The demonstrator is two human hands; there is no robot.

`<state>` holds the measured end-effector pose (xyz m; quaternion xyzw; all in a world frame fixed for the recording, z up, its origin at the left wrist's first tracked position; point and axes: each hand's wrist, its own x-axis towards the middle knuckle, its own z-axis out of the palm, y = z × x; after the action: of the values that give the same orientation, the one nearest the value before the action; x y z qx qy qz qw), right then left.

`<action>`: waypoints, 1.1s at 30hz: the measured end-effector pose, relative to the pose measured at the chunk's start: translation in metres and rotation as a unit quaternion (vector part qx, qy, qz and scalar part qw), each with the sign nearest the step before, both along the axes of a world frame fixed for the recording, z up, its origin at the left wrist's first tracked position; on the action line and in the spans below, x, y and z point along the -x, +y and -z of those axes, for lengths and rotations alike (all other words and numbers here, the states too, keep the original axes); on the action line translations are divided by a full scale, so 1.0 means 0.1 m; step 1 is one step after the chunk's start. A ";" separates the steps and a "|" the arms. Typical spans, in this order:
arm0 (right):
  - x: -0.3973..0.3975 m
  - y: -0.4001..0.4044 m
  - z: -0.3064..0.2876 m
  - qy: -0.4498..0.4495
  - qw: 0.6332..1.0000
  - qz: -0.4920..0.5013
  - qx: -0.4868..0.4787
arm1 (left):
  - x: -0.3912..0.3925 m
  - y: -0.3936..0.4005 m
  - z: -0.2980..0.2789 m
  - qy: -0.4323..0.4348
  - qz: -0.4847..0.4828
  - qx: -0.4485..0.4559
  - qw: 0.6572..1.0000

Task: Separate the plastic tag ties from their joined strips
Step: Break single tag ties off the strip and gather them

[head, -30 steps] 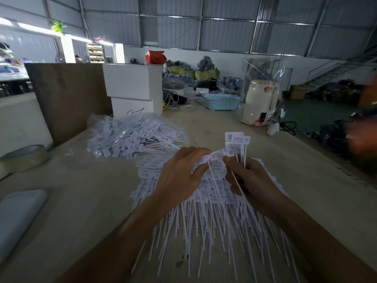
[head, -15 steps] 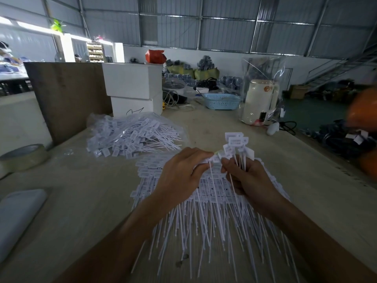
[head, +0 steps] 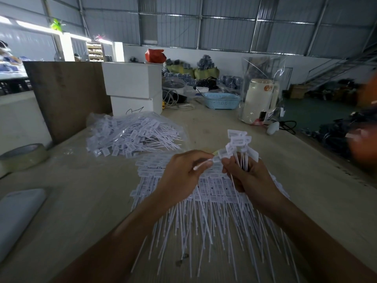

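A wide pile of white plastic tag ties in joined strips (head: 206, 193) lies on the wooden table in front of me, thin tails pointing toward me. My right hand (head: 248, 178) grips a bunch of separated ties (head: 239, 144), their flat tag heads sticking up above my fingers. My left hand (head: 181, 174) pinches a thin white strip piece (head: 204, 164) between thumb and fingers, right beside the bunch's lowest tag. A second heap of ties in a clear plastic bag (head: 132, 135) rests farther back on the left.
A tape roll (head: 22, 158) and a pale flat object (head: 18, 211) sit at the left edge. White boxes (head: 132, 86), a brown board (head: 67, 94), a blue basket (head: 221, 100) and a bagged white kettle (head: 259, 99) stand at the back. Something orange and blurred (head: 365, 135) shows at the right.
Both hands have lifted slightly. My left hand has drawn left, away from the bunch, with a thin strip piece in its pinch. The bunch in my right hand stands a little higher.
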<state>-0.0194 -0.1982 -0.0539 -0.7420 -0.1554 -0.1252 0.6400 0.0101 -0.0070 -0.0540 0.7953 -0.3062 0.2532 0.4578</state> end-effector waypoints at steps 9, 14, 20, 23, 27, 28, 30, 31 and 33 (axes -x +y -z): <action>0.02 0.00 -0.03 -0.016 1.000 0.004 0.014 | -0.02 -0.01 0.00 0.078 0.051 0.060 0.994; 0.03 -0.01 -0.04 -0.035 0.998 0.017 0.047 | -0.02 0.03 -0.05 0.135 0.130 0.122 0.975; -0.01 0.03 0.01 -0.020 0.998 0.013 0.057 | 0.00 0.00 -0.07 0.136 0.145 0.133 0.971; -0.01 0.04 0.02 0.006 0.999 -0.028 0.043 | -0.02 0.00 -0.06 0.140 0.147 0.139 0.969; -0.02 0.03 0.02 0.020 0.998 -0.041 0.049 | -0.06 0.02 0.00 0.099 0.104 0.077 0.987; -0.02 0.02 0.03 0.021 0.997 -0.046 0.054 | -0.07 0.03 0.02 0.079 0.082 0.040 0.993; -0.03 0.03 0.03 0.025 0.996 -0.060 0.054 | -0.09 0.05 0.05 0.040 0.044 -0.020 0.998; -0.03 0.03 0.03 0.026 0.996 -0.065 0.052 | -0.09 0.05 0.05 0.029 0.034 -0.033 0.998; -0.03 0.04 0.03 0.017 0.996 -0.068 0.050 | -0.07 0.05 0.03 0.020 0.024 -0.045 0.999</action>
<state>-0.0167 -0.1942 -0.0574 -0.7630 -0.2001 -0.0607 0.6116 0.0167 -0.0020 -0.0566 0.8125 -0.3268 0.2124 0.4335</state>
